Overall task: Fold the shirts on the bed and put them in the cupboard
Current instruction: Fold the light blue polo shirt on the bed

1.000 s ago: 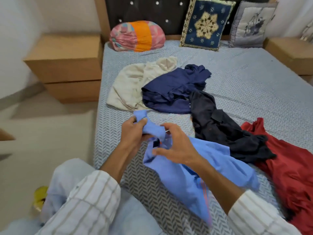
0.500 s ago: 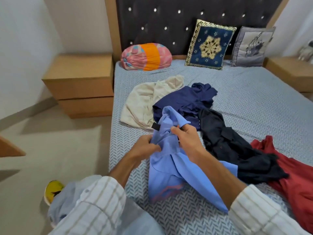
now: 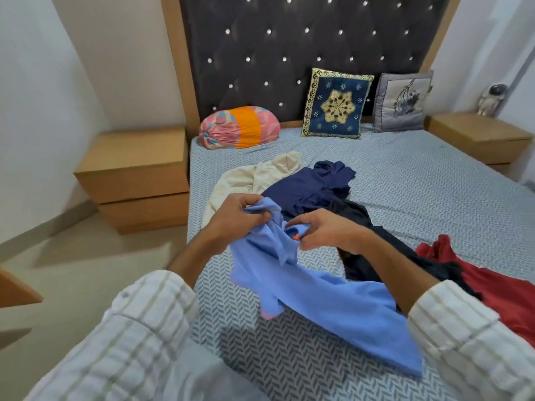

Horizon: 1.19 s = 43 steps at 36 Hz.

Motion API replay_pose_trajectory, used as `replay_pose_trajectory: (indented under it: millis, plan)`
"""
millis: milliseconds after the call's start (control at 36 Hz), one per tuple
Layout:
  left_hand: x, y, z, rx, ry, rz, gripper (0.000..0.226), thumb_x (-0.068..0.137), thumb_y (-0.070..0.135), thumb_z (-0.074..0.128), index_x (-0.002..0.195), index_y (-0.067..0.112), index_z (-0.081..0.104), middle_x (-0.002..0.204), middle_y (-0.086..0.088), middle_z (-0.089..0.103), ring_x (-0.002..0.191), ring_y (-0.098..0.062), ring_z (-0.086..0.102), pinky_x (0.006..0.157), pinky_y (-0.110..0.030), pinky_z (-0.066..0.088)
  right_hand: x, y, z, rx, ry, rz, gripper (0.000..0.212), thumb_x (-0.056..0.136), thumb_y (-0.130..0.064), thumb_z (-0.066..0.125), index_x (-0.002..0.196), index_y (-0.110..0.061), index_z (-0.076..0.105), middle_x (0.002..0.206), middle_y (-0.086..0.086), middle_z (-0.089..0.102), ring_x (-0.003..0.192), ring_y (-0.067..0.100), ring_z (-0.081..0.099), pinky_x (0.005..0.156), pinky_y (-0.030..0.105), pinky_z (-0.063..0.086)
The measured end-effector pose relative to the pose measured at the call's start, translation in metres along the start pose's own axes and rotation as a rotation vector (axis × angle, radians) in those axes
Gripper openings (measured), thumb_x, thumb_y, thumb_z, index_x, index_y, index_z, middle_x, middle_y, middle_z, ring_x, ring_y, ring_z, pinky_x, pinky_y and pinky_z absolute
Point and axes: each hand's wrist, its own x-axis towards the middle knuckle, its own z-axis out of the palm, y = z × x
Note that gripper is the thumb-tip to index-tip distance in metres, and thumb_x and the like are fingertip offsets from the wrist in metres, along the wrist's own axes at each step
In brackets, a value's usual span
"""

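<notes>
While hands point(image 3: 289, 224) grip (tightly), shirt point(image 3: 333, 302) hangs.

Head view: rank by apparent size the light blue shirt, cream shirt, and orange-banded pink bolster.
1. light blue shirt, largest, though nearest the camera.
2-3. cream shirt and orange-banded pink bolster look alike; the shirt is partly hidden.
</notes>
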Motion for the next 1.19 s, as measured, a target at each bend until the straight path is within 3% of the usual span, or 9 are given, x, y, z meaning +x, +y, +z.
replay_pose_trajectory:
  millis: [139,278,417,583,750,833,917,1056,1194]
  plan:
    - [-0.012,0.013,-0.017,0.162,-0.179,-0.029,0.033,0.078,0.007,0.086,0.108,0.017,0.077,0.099,0.001,0.078,0.088,-0.004,0.069,0.073,-0.02,0.052,0.02,0.017,-0.005,-0.472,0.549,-0.059,0.04,0.079,-0.036,0.08,0.059,-0.009,0.058,0.056,0.007,0.052,0.053,0.018,0.038,0.052,0.03,0.027]
    - [-0.007,0.0,-0.025,0.368,-0.041,-0.056,0.037,0.057,0.024,0.084,0.087,0.015,0.064,0.078,-0.012,0.064,0.067,-0.011,0.051,0.061,-0.03,0.041,0.024,0.022,-0.005,-0.022,0.864,-0.23,0.022,0.073,-0.01,0.09,0.08,-0.002,0.07,0.089,0.004,0.057,0.083,0.02,0.057,0.069,0.025,0.045]
    - [0.005,-0.017,-0.031,0.17,0.2,-0.063,0.028,0.063,0.014,0.08,0.088,0.02,0.069,0.077,-0.004,0.074,0.068,-0.011,0.061,0.063,-0.031,0.047,0.021,0.022,-0.005,0.425,0.764,-0.211,0.034,0.097,0.006,0.059,0.078,-0.014,0.04,0.071,0.009,0.041,0.058,0.001,0.043,0.06,0.02,0.041]
    - [0.022,-0.021,-0.034,0.218,0.313,-0.006,0.015,0.079,0.01,0.074,0.082,0.025,0.074,0.082,0.001,0.076,0.074,-0.01,0.066,0.072,-0.039,0.054,0.032,0.04,-0.005,0.44,0.52,0.101,0.046,0.094,-0.062,0.059,0.113,-0.021,0.064,0.108,0.004,0.07,0.102,0.02,0.067,0.09,0.044,0.055]
    - [0.025,-0.019,-0.045,0.127,0.372,-0.02,0.031,0.064,0.008,0.044,0.081,0.022,0.065,0.067,0.001,0.064,0.06,-0.01,0.056,0.057,-0.028,0.044,0.018,0.043,-0.033,0.242,0.055,0.166,0.047,0.07,-0.033,0.091,0.087,0.005,0.069,0.077,0.021,0.059,0.069,0.022,0.053,0.063,0.035,0.039]
    - [0.024,-0.016,-0.052,0.094,0.407,-0.018,0.027,0.073,0.003,0.047,0.085,0.019,0.065,0.067,-0.004,0.062,0.059,-0.01,0.054,0.055,-0.026,0.043,0.018,0.038,-0.05,0.239,0.098,0.086,0.018,0.082,-0.012,0.08,0.071,-0.011,0.067,0.067,0.004,0.048,0.066,0.016,0.04,0.06,0.027,0.033]
    - [0.027,-0.01,-0.057,0.083,0.382,-0.005,0.028,0.088,-0.009,0.055,0.1,0.011,0.071,0.077,-0.008,0.07,0.063,-0.005,0.062,0.058,-0.024,0.052,0.024,0.031,-0.06,0.441,0.222,-0.05,0.016,0.075,-0.019,0.078,0.074,-0.016,0.062,0.08,0.011,0.049,0.079,0.024,0.042,0.073,0.037,0.035]
    - [0.042,0.007,-0.063,0.168,0.386,-0.011,0.012,0.088,0.017,0.075,0.086,0.006,0.076,0.078,-0.008,0.066,0.074,-0.011,0.051,0.066,-0.032,0.043,0.031,0.019,-0.063,0.72,0.291,-0.218,0.033,0.082,0.003,0.06,0.064,-0.017,0.04,0.066,0.008,0.034,0.058,0.019,0.035,0.055,0.029,0.033]
    - [0.04,0.017,-0.071,0.142,0.33,-0.002,0.01,0.087,0.014,0.079,0.082,0.006,0.076,0.076,-0.01,0.066,0.073,-0.013,0.052,0.066,-0.03,0.044,0.036,0.024,-0.051,0.424,0.287,-0.083,0.033,0.105,-0.008,0.052,0.077,-0.017,0.037,0.071,0.004,0.038,0.062,0.016,0.036,0.057,0.029,0.035]
